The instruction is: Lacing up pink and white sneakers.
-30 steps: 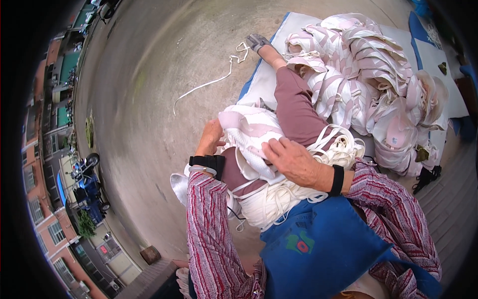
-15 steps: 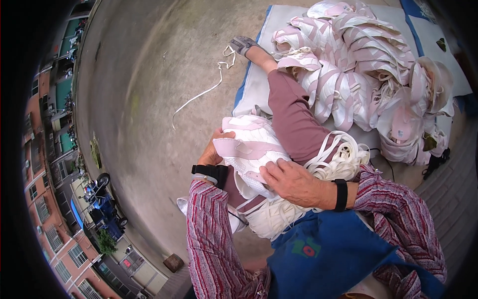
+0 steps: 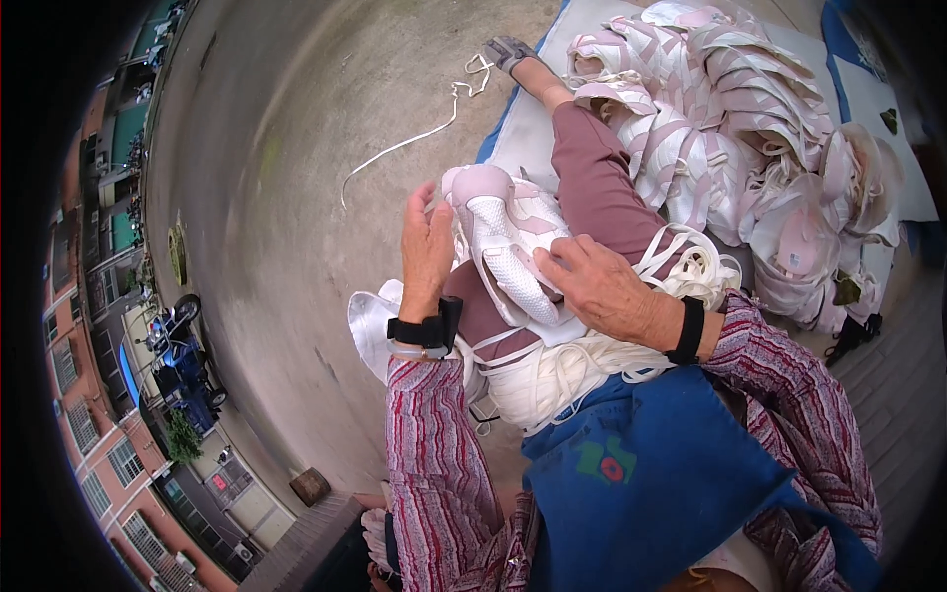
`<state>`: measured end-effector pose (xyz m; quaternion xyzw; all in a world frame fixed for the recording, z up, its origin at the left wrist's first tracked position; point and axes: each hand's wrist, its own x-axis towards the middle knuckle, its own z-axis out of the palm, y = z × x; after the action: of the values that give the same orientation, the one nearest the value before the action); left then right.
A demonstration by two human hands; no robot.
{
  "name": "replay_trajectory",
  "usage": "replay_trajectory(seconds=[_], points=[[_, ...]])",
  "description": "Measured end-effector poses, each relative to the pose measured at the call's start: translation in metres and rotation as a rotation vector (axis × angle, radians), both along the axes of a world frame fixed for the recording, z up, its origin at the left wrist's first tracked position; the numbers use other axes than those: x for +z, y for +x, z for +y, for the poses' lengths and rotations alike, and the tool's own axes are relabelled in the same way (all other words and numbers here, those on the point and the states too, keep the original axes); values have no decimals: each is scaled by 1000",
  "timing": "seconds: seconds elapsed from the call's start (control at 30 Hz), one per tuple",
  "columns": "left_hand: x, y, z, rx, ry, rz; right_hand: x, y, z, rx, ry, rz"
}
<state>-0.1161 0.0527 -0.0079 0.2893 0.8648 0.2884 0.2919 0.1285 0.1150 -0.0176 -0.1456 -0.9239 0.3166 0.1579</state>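
A white and pink shoe upper (image 3: 490, 219) of mesh and smooth panels lies across my lap, on my mauve trouser leg (image 3: 602, 153). My left hand (image 3: 426, 247) is upright beside the upper's left edge, its fingers stretched and apart, holding nothing. At the opposite edge my right hand (image 3: 607, 291) has its bent fingers on the upper; its thumb is mostly hidden. A thick bundle of white shoelaces (image 3: 538, 385) rests on my lap just below, and more laces (image 3: 695, 266) lie looped over my right thigh.
A large pile of similar shoe uppers (image 3: 691, 148) covers a pale sheet (image 3: 538, 123) at the upper right. Another white piece (image 3: 373, 331) sits left of my left wrist. One loose lace (image 3: 404, 143) trails over the concrete floor. A blue three-wheeled vehicle (image 3: 182, 370) stands far left.
The shoe upper has been turned, now showing its pink rounded end and mesh. My left hand has let go and opened; my right hand has moved slightly up and right.
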Motion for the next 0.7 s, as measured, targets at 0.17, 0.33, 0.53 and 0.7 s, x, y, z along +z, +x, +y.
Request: replay_trajectory(seconds=[0.17, 0.33, 0.53, 0.7], points=[[3, 25, -34, -73, 134, -269, -4, -2, 1, -12, -42, 24], [21, 61, -48, -360, 295, 324, -2, 0, 10, -24, 30, 48], [18, 117, -59, -546, 180, 527, -15, 0, 12, -117, 153, 147], [20, 129, -66, -585, 81, 582, -12, 3, 4, -92, 179, 149]])
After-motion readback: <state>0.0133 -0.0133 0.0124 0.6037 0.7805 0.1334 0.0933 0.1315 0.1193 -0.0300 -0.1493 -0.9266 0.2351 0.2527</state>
